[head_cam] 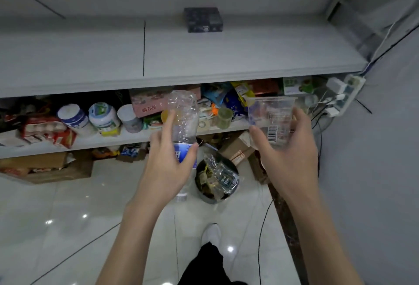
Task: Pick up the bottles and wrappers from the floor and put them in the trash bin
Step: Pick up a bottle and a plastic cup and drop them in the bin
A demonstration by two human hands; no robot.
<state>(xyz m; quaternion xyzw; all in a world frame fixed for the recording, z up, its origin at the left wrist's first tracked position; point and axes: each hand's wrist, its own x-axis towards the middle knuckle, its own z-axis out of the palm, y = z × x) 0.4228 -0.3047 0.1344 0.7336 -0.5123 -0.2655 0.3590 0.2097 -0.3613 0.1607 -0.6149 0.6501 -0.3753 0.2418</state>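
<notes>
**Holding two empties above the bin**

Gripping a crushed clear bottle with a blue label, its writing unreadable, my left hand wraps its lower half. My right hand clasps a clear plastic cup bearing a barcode. Both hang over the dark trash bin, already holding wrappers, on the floor.
</notes>
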